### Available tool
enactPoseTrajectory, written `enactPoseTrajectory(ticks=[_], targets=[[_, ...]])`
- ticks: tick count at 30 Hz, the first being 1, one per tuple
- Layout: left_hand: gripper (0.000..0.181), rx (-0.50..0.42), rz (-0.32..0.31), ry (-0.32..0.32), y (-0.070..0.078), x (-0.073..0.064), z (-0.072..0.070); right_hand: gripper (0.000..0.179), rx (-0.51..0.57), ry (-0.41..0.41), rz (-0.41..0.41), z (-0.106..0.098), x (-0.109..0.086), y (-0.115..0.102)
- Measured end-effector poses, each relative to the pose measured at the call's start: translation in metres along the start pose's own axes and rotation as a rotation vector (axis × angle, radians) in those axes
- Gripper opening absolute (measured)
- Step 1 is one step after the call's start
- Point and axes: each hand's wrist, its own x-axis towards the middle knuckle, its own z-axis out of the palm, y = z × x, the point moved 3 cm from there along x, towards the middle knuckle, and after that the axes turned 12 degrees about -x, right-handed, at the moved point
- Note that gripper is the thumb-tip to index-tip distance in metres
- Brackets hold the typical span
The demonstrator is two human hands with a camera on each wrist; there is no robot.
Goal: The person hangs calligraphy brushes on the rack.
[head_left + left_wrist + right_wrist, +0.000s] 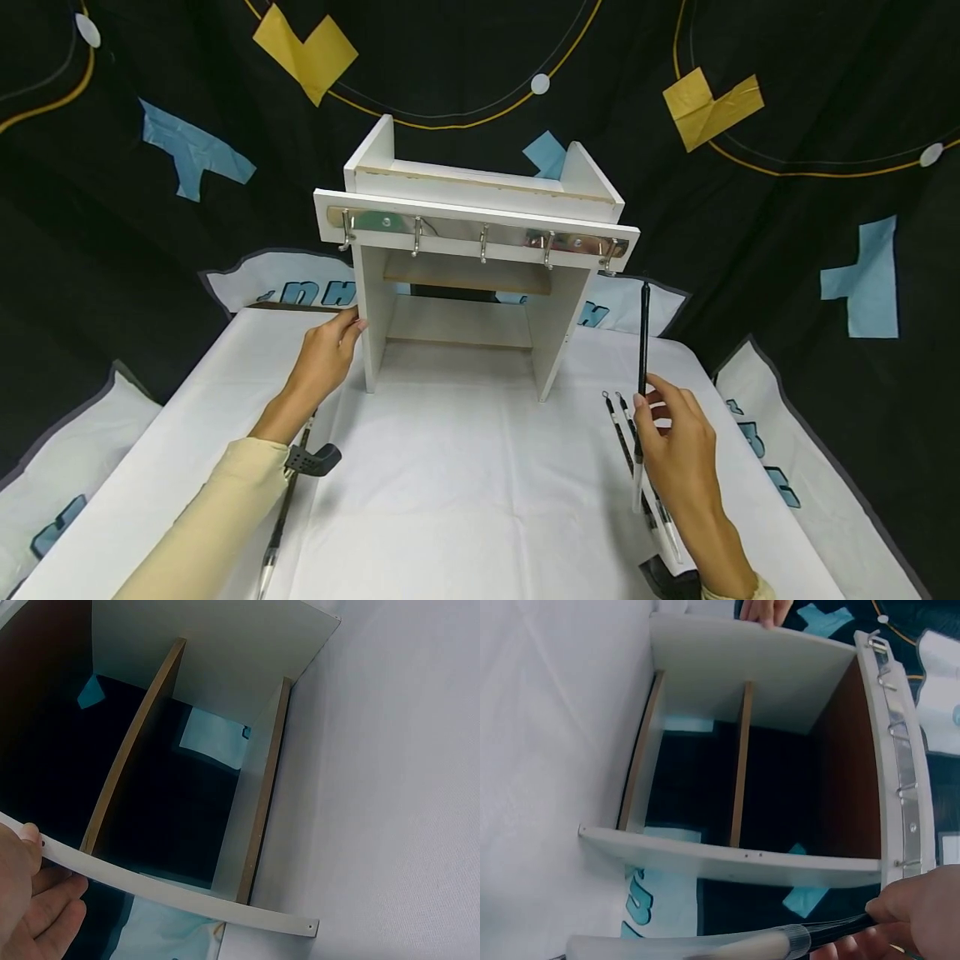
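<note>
A small white shelf unit (457, 321) stands on the white-covered table, with a row of metal hooks (483, 243) along its top front board. My left hand (322, 358) pinches the front edge of its left side panel (161, 889), thumb on the inner side and fingers outside. My right hand (678, 442) pinches a black-handled calligraphy brush (642, 350), upright with its tip downward. Pale bristles (757, 947) show inside a clear plastic cap (630, 949) over that tip. Two more brushes (621, 429) lie on the table beside the right hand, partly hidden by it.
Another brush (281, 517) lies near the table's left side, under the left forearm. Behind the table (450, 500) hangs a black cloth (465, 50) with yellow and blue tape pieces and a yellow cord. White lettered sheets (772, 450) hang around the table's edges.
</note>
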Motion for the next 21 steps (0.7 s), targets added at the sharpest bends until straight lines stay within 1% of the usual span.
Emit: enactPoseTrajectory(ticks=[4,9,21], targets=[[0.044,0.000,0.003,0.003,-0.001,-0.001,-0.001,0.037,0.039,0.023,-0.022,0.002,-0.001,-0.008],[0.044,0.002,0.008,0.006,-0.001,0.000,0.000,0.037,0.066,0.027,-0.046,0.008,-0.004,-0.015],[0.044,0.006,-0.005,0.009,0.000,0.001,0.000,0.035,0.080,0.022,-0.054,0.017,-0.003,-0.020]])
